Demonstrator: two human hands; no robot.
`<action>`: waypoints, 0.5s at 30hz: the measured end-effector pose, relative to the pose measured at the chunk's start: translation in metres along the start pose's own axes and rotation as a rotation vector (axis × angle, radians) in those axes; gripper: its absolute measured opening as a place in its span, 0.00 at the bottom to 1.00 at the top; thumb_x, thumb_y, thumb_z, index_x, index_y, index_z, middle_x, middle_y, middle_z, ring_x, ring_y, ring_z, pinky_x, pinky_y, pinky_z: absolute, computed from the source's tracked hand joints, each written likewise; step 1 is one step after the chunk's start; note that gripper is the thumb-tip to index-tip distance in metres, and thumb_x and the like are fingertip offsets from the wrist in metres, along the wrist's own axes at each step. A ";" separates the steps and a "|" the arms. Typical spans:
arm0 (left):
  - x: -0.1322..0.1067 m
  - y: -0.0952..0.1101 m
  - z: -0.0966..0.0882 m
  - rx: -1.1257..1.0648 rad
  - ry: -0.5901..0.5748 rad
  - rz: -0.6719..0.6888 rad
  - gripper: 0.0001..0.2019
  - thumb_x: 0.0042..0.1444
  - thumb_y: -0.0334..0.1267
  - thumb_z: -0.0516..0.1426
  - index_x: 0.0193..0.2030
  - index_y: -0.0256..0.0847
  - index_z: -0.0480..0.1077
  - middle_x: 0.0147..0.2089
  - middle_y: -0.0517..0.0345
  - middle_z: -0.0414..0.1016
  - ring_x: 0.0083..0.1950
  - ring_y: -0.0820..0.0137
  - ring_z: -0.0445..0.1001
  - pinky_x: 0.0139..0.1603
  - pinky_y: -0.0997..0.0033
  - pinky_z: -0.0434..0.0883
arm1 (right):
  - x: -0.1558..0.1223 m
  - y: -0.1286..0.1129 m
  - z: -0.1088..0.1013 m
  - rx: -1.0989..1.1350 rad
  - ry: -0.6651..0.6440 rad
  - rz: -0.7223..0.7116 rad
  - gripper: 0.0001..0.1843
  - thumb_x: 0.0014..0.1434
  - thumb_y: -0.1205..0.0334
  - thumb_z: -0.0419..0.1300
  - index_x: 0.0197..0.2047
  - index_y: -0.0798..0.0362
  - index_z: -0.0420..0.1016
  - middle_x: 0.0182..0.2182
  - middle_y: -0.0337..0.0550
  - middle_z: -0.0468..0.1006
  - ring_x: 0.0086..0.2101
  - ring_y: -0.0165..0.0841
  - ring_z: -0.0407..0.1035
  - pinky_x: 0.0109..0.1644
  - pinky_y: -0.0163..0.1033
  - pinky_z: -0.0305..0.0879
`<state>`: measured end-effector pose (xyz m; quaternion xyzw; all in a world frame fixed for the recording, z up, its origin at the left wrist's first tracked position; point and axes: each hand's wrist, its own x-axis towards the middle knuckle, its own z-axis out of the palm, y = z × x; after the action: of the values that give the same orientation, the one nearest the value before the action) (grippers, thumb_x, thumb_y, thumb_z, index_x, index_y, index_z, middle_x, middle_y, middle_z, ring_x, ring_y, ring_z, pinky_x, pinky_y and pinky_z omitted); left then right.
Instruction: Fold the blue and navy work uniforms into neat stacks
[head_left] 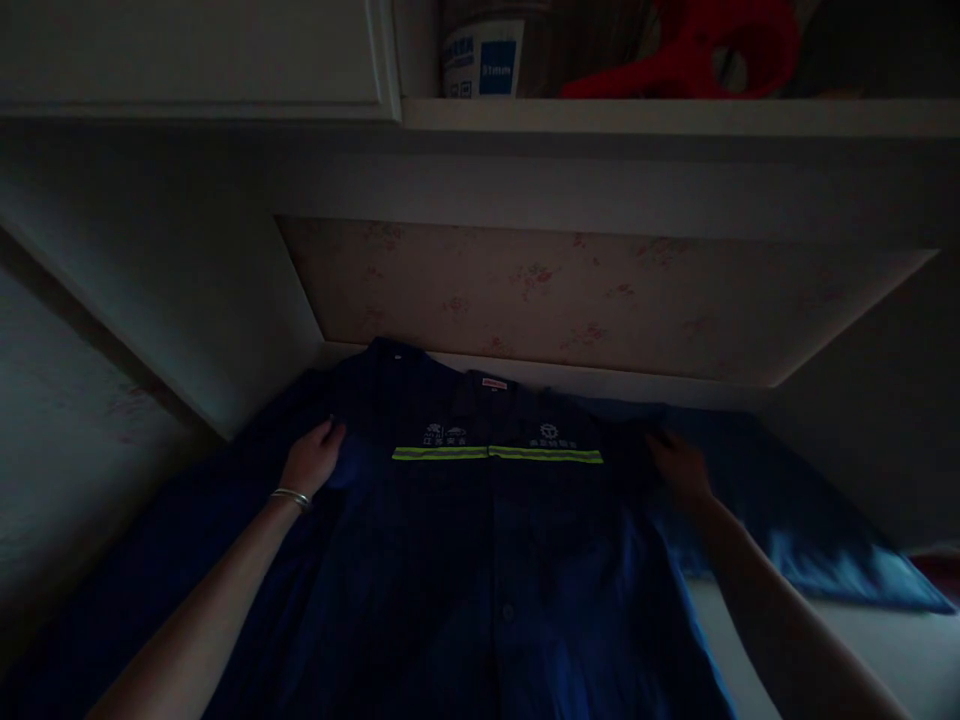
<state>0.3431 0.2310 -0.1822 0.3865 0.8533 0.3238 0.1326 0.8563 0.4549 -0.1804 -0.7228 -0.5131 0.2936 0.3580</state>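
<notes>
A dark blue work shirt (487, 560) lies spread flat, front up, with a yellow-green reflective stripe (495, 454) across the chest and small white logos above it. My left hand (313, 458), a thin bracelet on its wrist, pinches the cloth at the shirt's left shoulder. My right hand (679, 462) rests on the right shoulder, its fingers curled into the fabric. The right sleeve (795, 520) stretches out to the right. The scene is dim.
The shirt lies on a pale surface (862, 640) in an alcove with flowered wallpaper (585, 290) behind. A white shelf (675, 115) above holds a white tub with a blue label (484, 55) and a red plastic object (697, 50). A cabinet door (187, 50) is upper left.
</notes>
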 end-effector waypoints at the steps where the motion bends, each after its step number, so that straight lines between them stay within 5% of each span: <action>1: -0.004 0.012 0.003 0.003 -0.035 0.050 0.21 0.63 0.46 0.48 0.52 0.35 0.73 0.49 0.46 0.80 0.54 0.57 0.75 0.53 0.64 0.69 | -0.004 -0.006 0.005 -0.045 -0.008 -0.047 0.19 0.55 0.60 0.63 0.51 0.54 0.77 0.49 0.50 0.79 0.55 0.47 0.67 0.58 0.49 0.64; 6: -0.056 0.064 0.035 -0.016 -0.368 0.355 0.26 0.60 0.52 0.52 0.62 0.42 0.67 0.60 0.54 0.74 0.57 0.64 0.74 0.57 0.69 0.68 | -0.060 -0.034 0.029 -0.332 -0.312 -0.469 0.27 0.58 0.52 0.62 0.60 0.46 0.72 0.51 0.47 0.78 0.53 0.50 0.70 0.59 0.54 0.62; 9: -0.103 0.064 0.038 -0.040 -0.493 0.463 0.26 0.62 0.53 0.51 0.63 0.44 0.65 0.62 0.54 0.72 0.59 0.66 0.73 0.59 0.67 0.68 | -0.113 -0.031 0.022 -0.218 -0.507 -0.574 0.32 0.54 0.50 0.65 0.62 0.43 0.69 0.58 0.43 0.73 0.56 0.46 0.68 0.63 0.50 0.59; 11: -0.139 0.043 0.029 -0.105 -0.398 0.376 0.23 0.63 0.53 0.49 0.59 0.47 0.68 0.59 0.55 0.74 0.56 0.66 0.74 0.58 0.65 0.69 | -0.149 -0.011 0.001 -0.086 -0.586 -0.470 0.30 0.54 0.48 0.65 0.59 0.45 0.72 0.56 0.43 0.74 0.54 0.44 0.70 0.62 0.48 0.62; 15: -0.222 -0.040 0.011 -0.166 -0.034 0.007 0.25 0.54 0.59 0.55 0.52 0.46 0.70 0.54 0.50 0.74 0.52 0.58 0.75 0.50 0.60 0.75 | -0.216 0.078 -0.063 0.153 -0.722 0.056 0.21 0.49 0.44 0.65 0.42 0.47 0.81 0.40 0.48 0.82 0.43 0.48 0.76 0.49 0.51 0.74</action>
<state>0.4729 0.0510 -0.2221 0.3827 0.8198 0.3873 0.1773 0.8825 0.2184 -0.1955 -0.5575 -0.5631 0.5767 0.1987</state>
